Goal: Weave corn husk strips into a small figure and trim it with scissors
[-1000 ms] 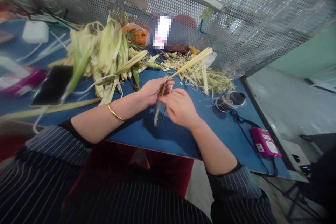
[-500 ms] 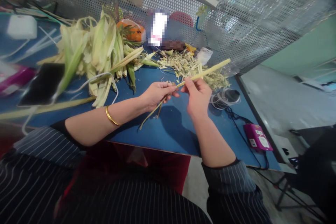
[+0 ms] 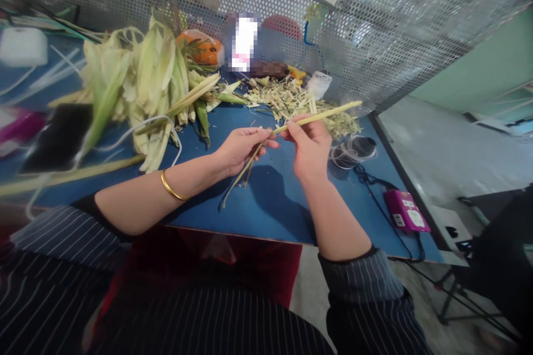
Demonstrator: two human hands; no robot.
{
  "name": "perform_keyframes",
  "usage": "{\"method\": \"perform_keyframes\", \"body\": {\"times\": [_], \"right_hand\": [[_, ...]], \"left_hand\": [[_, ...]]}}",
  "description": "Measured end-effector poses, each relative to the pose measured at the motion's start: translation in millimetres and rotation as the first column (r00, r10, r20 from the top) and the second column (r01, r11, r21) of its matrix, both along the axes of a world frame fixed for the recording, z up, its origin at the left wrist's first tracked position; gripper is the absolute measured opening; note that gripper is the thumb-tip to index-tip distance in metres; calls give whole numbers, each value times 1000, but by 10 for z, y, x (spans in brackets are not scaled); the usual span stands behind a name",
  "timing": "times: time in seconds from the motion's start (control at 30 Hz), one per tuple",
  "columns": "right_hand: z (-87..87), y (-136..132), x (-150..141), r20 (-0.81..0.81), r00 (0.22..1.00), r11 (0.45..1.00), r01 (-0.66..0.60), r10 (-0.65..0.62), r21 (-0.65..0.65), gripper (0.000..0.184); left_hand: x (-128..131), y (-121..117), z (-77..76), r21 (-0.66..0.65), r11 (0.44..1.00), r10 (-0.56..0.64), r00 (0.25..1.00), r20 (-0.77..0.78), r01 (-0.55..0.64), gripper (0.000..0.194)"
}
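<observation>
A long, thin strip of pale yellow-green corn husk (image 3: 347,107) runs through both of my hands above the blue table. My left hand (image 3: 244,150) pinches it near its narrow part, and thin stalk-like ends (image 3: 237,180) hang down below the fingers. Close by on the right, my right hand (image 3: 310,141) grips the wider part between thumb and fingers, with the strip's broad end sticking out to the upper right. Between the fingertips the exact twist or fold is too small to make out. Left of my hands lies a pile of corn husks (image 3: 152,75).
Shredded husk scraps (image 3: 287,94) lie along the back of the table (image 3: 200,205). A dark spool wound with cord (image 3: 353,151) and a purple box (image 3: 406,211) with black cables are at right. A dark phone (image 3: 58,138) sits left; a perforated metal screen (image 3: 291,3) stands behind.
The whole view has shifted slightly, so the table's things appear further left. Both hands keep their hold on the husk strip, whose broad end points a little lower.
</observation>
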State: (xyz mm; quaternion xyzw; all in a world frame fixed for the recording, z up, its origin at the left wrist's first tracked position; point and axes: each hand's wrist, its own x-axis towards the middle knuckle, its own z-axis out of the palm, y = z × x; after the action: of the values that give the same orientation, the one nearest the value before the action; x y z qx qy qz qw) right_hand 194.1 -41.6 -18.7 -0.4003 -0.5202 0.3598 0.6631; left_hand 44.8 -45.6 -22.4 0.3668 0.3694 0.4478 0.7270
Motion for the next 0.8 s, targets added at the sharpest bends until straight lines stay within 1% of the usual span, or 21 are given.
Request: {"method": "perform_keyframes", "body": {"times": [0.1,0.23,0.3,0.37,0.43,0.5,0.63,0.73,0.8], "right_hand": [[35,31,53,-23,998,997,64,-63,34,22],[80,118,177,-120,974,976,203,-192,80,21],[90,150,223,-154,968,974,213,-199,76,17],[93,159,241,-175,970,981,181,-166,71,13],[96,150,238,-177,976,987,139,-124,77,12],[102,136,229,-164,981,988,122,-106,90,12],[101,138,234,-122,984,984,144,-132,103,16],[84,171,259,-115,973,975,211,-202,73,22],[77,192,279,-112,972,976,214,-208,49,23]], "left_hand": [[10,7,0,37,996,82,996,-37,-81,17],[20,22,-27,181,966,207,972,-112,-185,17],[19,34,-50,255,943,255,957,-141,-214,15],[10,50,-65,309,917,309,939,-153,-252,13],[-4,70,-68,330,900,350,924,-152,-286,13],[-24,92,-59,295,911,340,929,-143,-288,15],[-58,121,-21,104,974,213,972,-98,-203,19],[-68,112,7,15,989,146,988,-55,-145,18],[-72,98,16,-15,995,98,995,-31,-98,17]]}}
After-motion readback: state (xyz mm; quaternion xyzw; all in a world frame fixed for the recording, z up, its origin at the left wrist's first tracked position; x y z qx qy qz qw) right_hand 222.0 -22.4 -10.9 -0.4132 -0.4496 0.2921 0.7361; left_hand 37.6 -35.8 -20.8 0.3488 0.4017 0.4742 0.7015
